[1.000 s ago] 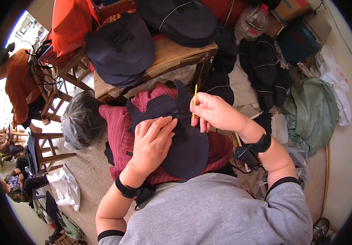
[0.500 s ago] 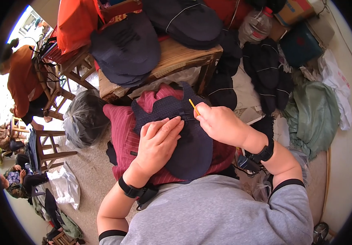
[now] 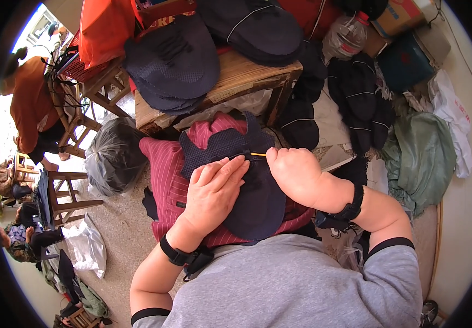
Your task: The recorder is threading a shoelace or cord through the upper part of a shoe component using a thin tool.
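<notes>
A dark navy textured fabric piece [image 3: 255, 202], rounded at the near end and cut with tabs at the far end, lies over a maroon pinstriped cloth [image 3: 166, 180] on my lap. My left hand [image 3: 218, 186] rests on its left side, fingers stretched out and pressing it down. Just to the right, my right hand [image 3: 295, 170] is closed around a thin yellow stick-like tool [image 3: 259, 154]. The tool points left, its far end at the fabric near my left fingertips. Whether that tip passes into the fabric cannot be made out.
A wooden bench [image 3: 236, 82] ahead carries stacks of similar dark pieces [image 3: 175, 60]. Tied dark bundles [image 3: 359, 98], a plastic bottle [image 3: 346, 35] and a green sack [image 3: 422, 158] lie to the right. To the left are a black bag [image 3: 114, 158], stools [image 3: 69, 191] and other people.
My right hand has turned and shifted slightly right, swinging the yellow tool from upright to nearly level, pointing left. My left hand stays almost in place on the fabric piece.
</notes>
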The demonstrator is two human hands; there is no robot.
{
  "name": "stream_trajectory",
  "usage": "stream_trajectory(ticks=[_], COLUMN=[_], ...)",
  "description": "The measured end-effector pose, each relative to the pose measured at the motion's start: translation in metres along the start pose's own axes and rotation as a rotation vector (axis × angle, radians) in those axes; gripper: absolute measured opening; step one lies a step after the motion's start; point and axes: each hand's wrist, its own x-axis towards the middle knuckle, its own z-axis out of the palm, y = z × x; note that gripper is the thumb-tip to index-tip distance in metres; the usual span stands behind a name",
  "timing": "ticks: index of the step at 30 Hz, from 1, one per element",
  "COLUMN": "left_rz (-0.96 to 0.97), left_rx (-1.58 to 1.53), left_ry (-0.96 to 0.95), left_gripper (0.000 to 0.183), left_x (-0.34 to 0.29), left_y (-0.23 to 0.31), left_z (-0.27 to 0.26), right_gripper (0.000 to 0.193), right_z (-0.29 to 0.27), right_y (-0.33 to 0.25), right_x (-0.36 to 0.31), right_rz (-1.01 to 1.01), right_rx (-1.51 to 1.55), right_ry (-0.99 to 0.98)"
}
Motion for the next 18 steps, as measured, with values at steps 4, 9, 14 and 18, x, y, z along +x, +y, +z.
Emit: stream_trajectory(ticks=[4,9,14,18], left_rz=[0.000,-0.015,-0.051,-0.054], left_rx=[-0.001,-0.021,-0.095,-0.061], left_ry=[-0.015,-0.008,0.013,0.017], left_gripper=[0.049,0.049,0.050,0.049], left_x=[0.001,0.000,-0.001,-0.002], left_y=[0.001,0.001,0.001,0.001], left_z=[-0.001,0.000,-0.003,-0.001], right_gripper=[0.013,0.011,0.013,0.011], right_z=[-0.005,-0.013,0.001,0.012], right_y=[0.000,-0.004,0.012,0.019], right_x=[0.006,0.021,0.030,0.028], right_rz=[0.029,-0.036,-0.130,0.026], right_rx=[0.041,0.022,0.191,0.729], right_ry=[-0.074,0.014,0.173,0.126])
